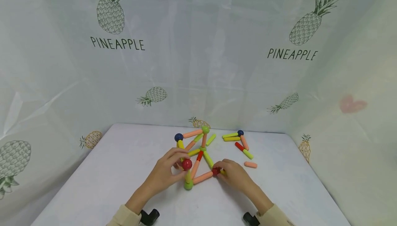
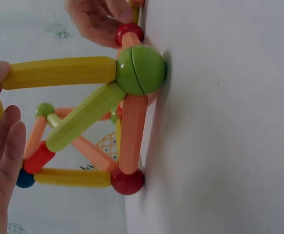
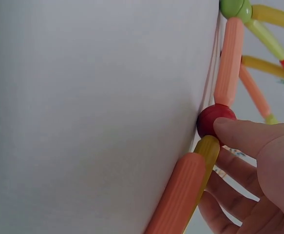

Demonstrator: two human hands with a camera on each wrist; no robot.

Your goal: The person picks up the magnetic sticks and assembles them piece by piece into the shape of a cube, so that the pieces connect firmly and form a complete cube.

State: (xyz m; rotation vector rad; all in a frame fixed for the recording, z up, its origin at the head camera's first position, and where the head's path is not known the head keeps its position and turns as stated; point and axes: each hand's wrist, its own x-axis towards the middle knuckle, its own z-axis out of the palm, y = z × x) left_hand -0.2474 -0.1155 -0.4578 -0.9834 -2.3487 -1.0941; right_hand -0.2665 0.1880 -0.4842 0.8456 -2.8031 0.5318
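A framework of magnetic sticks and balls stands on the table. My left hand (image 1: 164,170) pinches a raised red ball (image 1: 187,164) at its near left. From that ball a yellow stick (image 2: 59,73) runs down to a green ball (image 2: 141,69) on the table. My right hand (image 1: 235,176) holds another red ball (image 3: 212,119) low at the near right corner, the thumb (image 3: 239,134) pressed on it. An orange stick (image 1: 203,177) joins this ball to the green one. A yellow stick (image 3: 207,150) also meets the right ball, its far part hidden behind an orange stick (image 3: 178,195).
Behind on the right lie a dark blue ball (image 1: 240,133) with sticks on it, a red stick (image 1: 239,146), a yellow-green stick (image 1: 248,154) and an orange stick (image 1: 250,164). A loose yellow-green stick (image 1: 211,139) lies behind the framework. Pineapple-printed cloth (image 1: 198,64) surrounds the white table (image 1: 124,150).
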